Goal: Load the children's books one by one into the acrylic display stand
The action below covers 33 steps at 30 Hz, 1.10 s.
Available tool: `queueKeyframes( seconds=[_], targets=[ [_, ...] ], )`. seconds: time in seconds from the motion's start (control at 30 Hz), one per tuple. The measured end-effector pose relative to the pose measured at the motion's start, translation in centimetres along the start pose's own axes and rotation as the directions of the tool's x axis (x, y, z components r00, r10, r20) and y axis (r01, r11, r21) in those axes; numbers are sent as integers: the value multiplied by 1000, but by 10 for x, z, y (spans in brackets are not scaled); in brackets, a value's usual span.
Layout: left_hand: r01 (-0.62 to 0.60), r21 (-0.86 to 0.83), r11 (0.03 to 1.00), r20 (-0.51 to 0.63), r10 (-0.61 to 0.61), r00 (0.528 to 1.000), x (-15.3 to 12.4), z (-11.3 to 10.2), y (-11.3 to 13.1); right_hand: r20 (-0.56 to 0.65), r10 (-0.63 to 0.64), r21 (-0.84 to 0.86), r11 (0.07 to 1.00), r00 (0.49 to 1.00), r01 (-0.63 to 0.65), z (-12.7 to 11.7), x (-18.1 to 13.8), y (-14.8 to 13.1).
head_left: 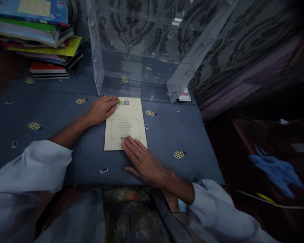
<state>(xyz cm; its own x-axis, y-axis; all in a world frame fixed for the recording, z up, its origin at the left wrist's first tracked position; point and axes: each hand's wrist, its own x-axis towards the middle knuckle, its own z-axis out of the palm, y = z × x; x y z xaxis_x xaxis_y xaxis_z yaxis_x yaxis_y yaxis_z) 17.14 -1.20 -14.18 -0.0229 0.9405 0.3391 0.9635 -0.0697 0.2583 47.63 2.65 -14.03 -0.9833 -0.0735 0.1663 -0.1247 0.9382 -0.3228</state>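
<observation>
A cream-coloured booklet [126,113] lies flat on the blue tablecloth, with a framed block of print and a small square code near its top edge. My left hand [103,108] rests on its upper left edge, fingers stretched out over the corner. Across the lower right part of the booklet lies my right hand [143,160], its fingers flat and the thumb on the cloth. Neither hand grips anything. The fingers cover a bit of the print at the bottom and at the top left.
Behind the booklet stands a clear acrylic shelf [98,72]. A stack of books [50,50] is at the back left. The blue tablecloth [162,138] has pineapple prints. Right of the table, a blue cloth [276,170] lies lower down. Patterned wallpaper [243,44] rises behind.
</observation>
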Motion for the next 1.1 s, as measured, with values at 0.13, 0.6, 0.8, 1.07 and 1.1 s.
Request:
queueKeyframes(
  seconds=[0.13,0.6,0.8,1.07,1.1],
  targets=[
    [3,-4,1000,-12,-3,1000,1,1,-2,-34,68,-7,998,997,-68,-4,-23,4],
    [-231,-103,967,352,253,901,-18,2,85,-79,135,-8,991,988,-137,-5,-38,7],
    [-173,-8,985,348,165,923,30,19,68,-83,134,-20,990,987,-136,-6,-38,5],
    [-69,93,993,253,44,966,49,25,62,-94,160,-7,987,983,-162,-4,-38,5],
    [-46,106,993,240,19,971,49,24,63,-97,159,-8,987,983,-160,-4,-39,5]
  ],
)
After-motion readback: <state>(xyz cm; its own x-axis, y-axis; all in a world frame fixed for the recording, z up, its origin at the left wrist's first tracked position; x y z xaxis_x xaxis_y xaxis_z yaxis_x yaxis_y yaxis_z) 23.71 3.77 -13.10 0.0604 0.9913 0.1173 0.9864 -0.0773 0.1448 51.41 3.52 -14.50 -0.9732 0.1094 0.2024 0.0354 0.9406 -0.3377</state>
